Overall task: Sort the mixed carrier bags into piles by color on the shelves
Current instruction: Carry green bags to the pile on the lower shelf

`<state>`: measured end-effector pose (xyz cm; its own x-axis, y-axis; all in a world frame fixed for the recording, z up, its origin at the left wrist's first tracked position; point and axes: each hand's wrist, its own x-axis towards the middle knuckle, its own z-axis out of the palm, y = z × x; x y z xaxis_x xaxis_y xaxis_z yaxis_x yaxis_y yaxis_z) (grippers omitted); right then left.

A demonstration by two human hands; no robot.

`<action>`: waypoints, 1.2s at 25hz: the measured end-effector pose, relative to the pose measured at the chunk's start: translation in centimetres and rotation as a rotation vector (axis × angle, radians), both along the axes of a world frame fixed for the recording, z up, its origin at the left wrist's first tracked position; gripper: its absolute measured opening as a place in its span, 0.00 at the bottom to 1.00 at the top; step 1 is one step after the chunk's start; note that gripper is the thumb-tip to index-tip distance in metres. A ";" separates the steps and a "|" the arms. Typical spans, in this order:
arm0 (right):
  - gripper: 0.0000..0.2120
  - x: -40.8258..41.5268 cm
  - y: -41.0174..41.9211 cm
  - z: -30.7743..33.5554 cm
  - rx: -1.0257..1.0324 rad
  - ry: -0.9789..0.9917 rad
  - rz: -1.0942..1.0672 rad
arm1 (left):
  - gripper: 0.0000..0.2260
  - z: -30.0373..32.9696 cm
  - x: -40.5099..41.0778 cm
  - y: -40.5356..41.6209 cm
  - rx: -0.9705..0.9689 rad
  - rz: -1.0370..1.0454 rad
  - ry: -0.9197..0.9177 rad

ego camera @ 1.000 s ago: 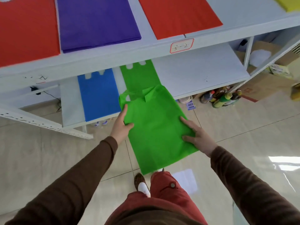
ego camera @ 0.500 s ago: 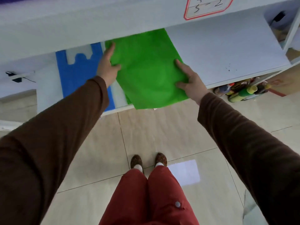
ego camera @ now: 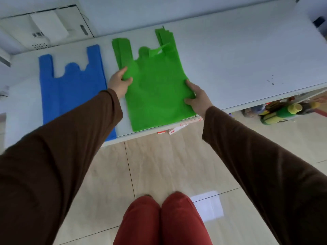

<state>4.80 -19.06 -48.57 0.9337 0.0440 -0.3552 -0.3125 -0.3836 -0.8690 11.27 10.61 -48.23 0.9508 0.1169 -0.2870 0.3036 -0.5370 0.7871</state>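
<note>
A green carrier bag (ego camera: 155, 89) lies flat on the white lower shelf (ego camera: 238, 64), on top of other green bags whose handles show behind it. My left hand (ego camera: 119, 82) pinches the bag's left edge, thumb on top. My right hand (ego camera: 196, 96) holds its right edge, thumb on the fabric. The bag's front edge reaches the shelf's lip. A pile of blue carrier bags (ego camera: 70, 87) lies to the left on the same shelf, partly hidden by my left sleeve.
A white box (ego camera: 44, 29) stands at the back left of the shelf. Bottles (ego camera: 283, 112) lie on the floor under the shelf at the right. Small packets (ego camera: 175, 129) sit under the shelf edge. The shelf's right half is bare white.
Both hands have carried the green bag from in front of the shelf onto the green pile. The view has dropped under the upper shelf.
</note>
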 end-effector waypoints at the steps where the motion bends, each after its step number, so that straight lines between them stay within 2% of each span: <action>1: 0.35 0.1 0.1 -0.7 -0.053 0.000 0.014 | 0.28 -1.1 -0.2 -0.2 -0.022 0.011 0.022; 5: 0.34 0.2 0.2 -1.9 -0.251 -0.067 0.034 | 0.32 -2.2 -0.1 -0.5 -0.023 0.073 0.010; 11: 0.33 1.1 0.6 -2.2 -0.438 -0.119 0.032 | 0.32 -2.3 0.3 -0.6 0.034 0.094 -0.015; 16: 0.31 1.2 1.2 -2.4 -0.537 -0.138 0.062 | 0.30 -2.1 -0.1 -0.7 0.213 0.055 -0.032; 20: 0.24 -0.2 0.4 -0.1 -0.661 -0.135 0.031 | 0.27 0.0 -1.9 -1.0 0.409 -0.023 -0.085; 25: 0.19 -6.2 -1.6 6.7 -0.672 -0.137 0.129 | 0.24 8.1 -6.9 -3.7 0.563 -0.353 -0.093; 30: 0.17 -12.9 -4.7 17.9 -0.716 -0.192 0.125 | 0.24 20.1 -14.9 -7.4 0.582 -0.500 -0.169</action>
<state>-8.09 -23.72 -30.65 0.9855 -0.0266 -0.1678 -0.0972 -0.8983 -0.4285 -3.59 3.22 -28.11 0.9555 -0.2495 -0.1573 -0.1819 -0.9183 0.3515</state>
